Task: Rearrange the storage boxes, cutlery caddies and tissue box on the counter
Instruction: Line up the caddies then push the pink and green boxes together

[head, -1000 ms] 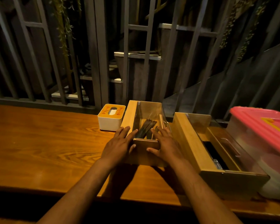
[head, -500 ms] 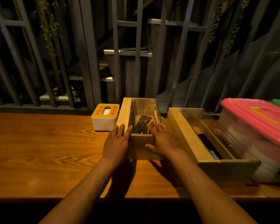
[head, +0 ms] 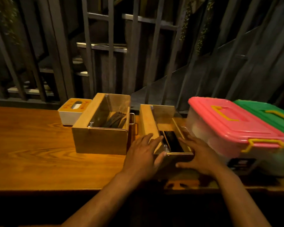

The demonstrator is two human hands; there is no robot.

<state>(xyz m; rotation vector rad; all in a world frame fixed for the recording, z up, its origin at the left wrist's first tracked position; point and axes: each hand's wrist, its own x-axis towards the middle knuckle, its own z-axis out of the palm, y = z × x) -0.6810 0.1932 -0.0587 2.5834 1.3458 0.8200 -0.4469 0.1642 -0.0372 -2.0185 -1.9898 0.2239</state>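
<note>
Two wooden cutlery caddies stand on the wooden counter (head: 31,145). The left caddy (head: 100,140) holds dark cutlery and stands free beside a white tissue box (head: 72,113) with an orange top. The right caddy (head: 157,122) is clasped at its near end from both sides: my left hand (head: 144,156) presses its left wall, my right hand (head: 198,154) its right wall. Right of it sits a clear storage box with a pink lid (head: 233,125). A green-lidded box (head: 269,115) lies behind that one.
A grey slatted railing (head: 108,63) runs along the counter's far edge, with stairs behind it. The counter's front edge (head: 56,190) is close to me. The pink-lidded box stands close against the right caddy's right side.
My hands have left the left caddy and moved right onto the right caddy. The view has swung right, bringing the green-lidded box into sight.
</note>
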